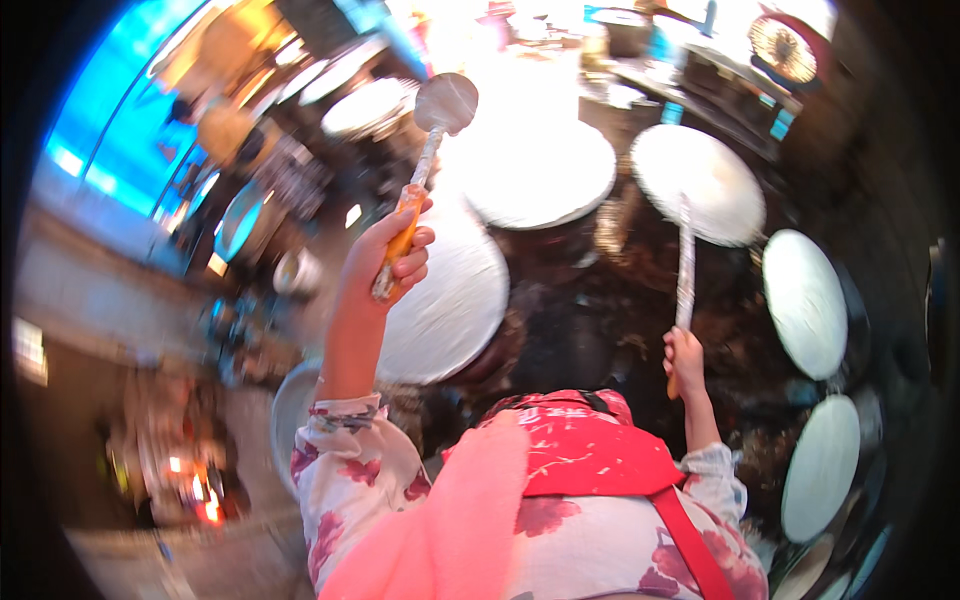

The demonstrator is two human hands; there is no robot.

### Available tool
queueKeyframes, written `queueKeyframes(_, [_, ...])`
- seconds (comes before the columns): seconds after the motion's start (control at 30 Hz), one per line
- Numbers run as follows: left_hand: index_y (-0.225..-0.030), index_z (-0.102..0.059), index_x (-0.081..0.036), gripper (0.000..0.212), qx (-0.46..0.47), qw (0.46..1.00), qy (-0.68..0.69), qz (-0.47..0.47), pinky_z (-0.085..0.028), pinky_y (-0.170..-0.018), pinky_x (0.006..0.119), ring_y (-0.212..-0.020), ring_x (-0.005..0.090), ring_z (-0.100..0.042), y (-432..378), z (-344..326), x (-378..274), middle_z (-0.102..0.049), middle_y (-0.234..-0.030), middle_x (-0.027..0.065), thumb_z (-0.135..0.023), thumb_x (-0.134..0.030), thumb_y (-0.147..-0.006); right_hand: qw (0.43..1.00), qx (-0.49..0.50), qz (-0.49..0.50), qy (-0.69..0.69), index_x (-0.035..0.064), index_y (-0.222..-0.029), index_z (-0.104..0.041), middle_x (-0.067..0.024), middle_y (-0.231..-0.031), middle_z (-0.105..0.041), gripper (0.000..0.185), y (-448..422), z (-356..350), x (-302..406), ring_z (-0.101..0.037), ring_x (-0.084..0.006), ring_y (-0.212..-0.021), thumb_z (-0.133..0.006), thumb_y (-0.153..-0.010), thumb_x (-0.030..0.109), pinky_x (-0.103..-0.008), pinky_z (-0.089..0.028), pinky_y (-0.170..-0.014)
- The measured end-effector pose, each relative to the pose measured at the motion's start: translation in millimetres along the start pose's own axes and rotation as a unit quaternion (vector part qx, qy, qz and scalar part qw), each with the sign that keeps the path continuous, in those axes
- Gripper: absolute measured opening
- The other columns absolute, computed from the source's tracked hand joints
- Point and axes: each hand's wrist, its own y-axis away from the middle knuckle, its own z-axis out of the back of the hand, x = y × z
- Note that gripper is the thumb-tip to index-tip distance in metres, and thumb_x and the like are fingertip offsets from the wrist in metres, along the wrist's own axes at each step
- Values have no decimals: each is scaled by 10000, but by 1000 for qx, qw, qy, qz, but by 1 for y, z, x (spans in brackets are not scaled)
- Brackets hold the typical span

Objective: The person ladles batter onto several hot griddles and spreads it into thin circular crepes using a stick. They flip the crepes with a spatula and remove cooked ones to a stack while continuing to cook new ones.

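My left hand [397,247] is closed around the orange handle of a long tool with a flat round metal head [445,103], held up over a large round white sheet [442,315]. On the right, my right hand [684,360] grips a long whitish stick [685,262]; its far end overlaps a round white disc [697,184], and whether they touch I cannot tell. A bigger white disc [540,180] lies beyond, between the two tools, partly lost in glare. More white discs stand at the right, one [806,304] above another [821,469].
At lower left, flames [210,502] show in a dark opening. A person [240,142] is at the upper left, near a blue basin [241,221]. A round fan [784,49] stands at the upper right. A pale basin [289,420] is beside my left sleeve.
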Motion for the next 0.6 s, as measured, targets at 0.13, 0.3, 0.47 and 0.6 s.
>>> queueKeyframes(0.13, [-1182,-394,-77,294,122,988,-6,93,-346,-355,200,-410,46,-412,-139,-95,48,-496,-762,36,-485,-194,-929,993,-93,48,46,67,-967,-529,34,-577,-418,172,-62,71,36,-383,-53,-391,-458,-952,223,-206,-313,-349])
queueKeyframes(0.3, [-1163,-427,-95,284,146,974,-37,172,-319,-357,196,-405,64,-393,-265,-217,135,-473,-718,19,-512,-152,-899,974,-197,72,89,25,-1001,-573,-21,-552,-488,210,-120,135,72,-497,-113,-444,-482,-908,190,-273,-405,-410])
queueKeyframes(0.47, [-1237,-435,-72,418,123,938,-294,136,-379,-374,220,-414,102,-470,-352,-281,241,-489,-686,20,-580,-118,-847,925,-277,111,233,18,-1045,-563,-66,-632,-518,255,-178,173,43,-499,-175,-510,-455,-927,217,-308,-404,-463])
queueKeyframes(0.6, [-1377,-323,-93,617,114,817,-565,-28,-462,-510,340,-558,240,-587,-399,-269,298,-572,-702,117,-590,-138,-823,914,-302,67,262,-4,-1012,-572,-268,-870,-606,272,-175,144,79,-565,-451,-843,-473,-898,223,-494,-448,-708])
